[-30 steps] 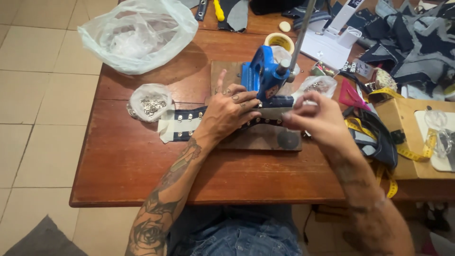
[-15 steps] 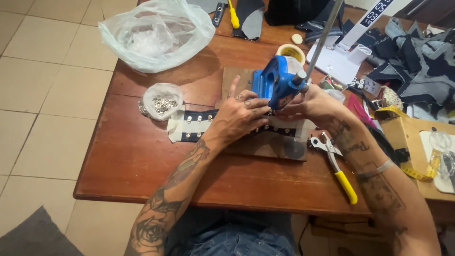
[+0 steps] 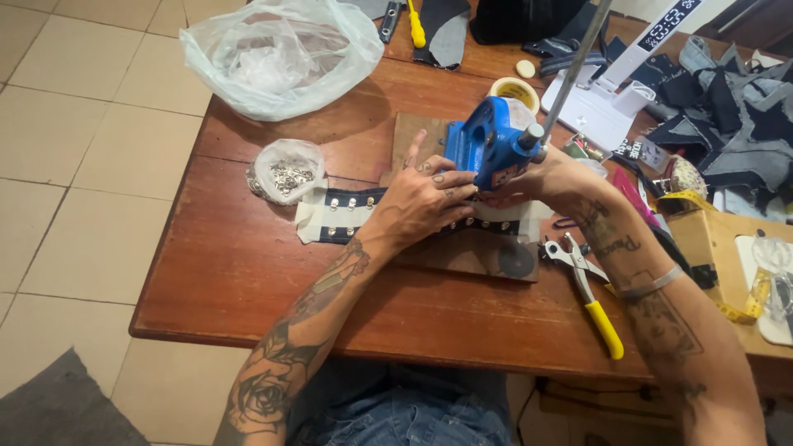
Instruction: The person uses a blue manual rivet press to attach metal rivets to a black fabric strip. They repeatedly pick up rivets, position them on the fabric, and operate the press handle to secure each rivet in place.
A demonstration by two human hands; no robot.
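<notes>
- Wooden table (image 3: 248, 272): reddish-brown top, standing on a tiled floor (image 3: 74, 149).
- Far left corner: clear plastic bag (image 3: 281, 54).
- Beside it: small bag of metal snaps (image 3: 285, 172).
- Centre: wooden board (image 3: 475, 252) carrying a blue press (image 3: 487, 144).
- Dark strip with snaps (image 3: 347, 213) lies partly on the tabletop.
- Right: yellow-handled pliers (image 3: 595, 301).
- Far edge: tape roll (image 3: 514, 89).

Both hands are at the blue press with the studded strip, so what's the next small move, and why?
Probably pull the press lever down. The left hand pins the studded strip flat at the blue press, and the right hand steadies it under the head.
</notes>
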